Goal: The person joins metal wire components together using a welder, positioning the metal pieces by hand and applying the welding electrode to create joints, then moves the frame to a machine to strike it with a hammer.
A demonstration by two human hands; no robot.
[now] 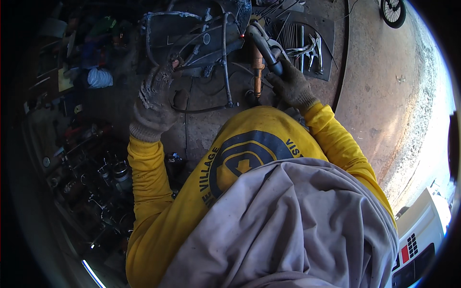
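Note:
My left hand point(156, 98), in a worn, dirty knit glove, is closed around a bent metal tube frame point(224, 57) at its left side. A bare fingertip shows through the glove. My right hand point(292, 86), also gloved, grips the thick grey handle of a tool point(263, 45) with a rounded head and a lever-like side arm. I cannot make out the tool's exact kind. Below its head stands an orange-brown handle point(258, 69). A small red glowing spot point(242, 36) shows by the tool, next to a dark plate point(192, 45) under the frame.
Locking pliers point(314, 50) and several thin rods point(288, 37) lie on a dark metal sheet point(328, 29) to the right. A wheel point(393, 12) stands at the far right. Dark clutter and a white bundle point(100, 78) are at left. A white machine point(420, 230) is at lower right.

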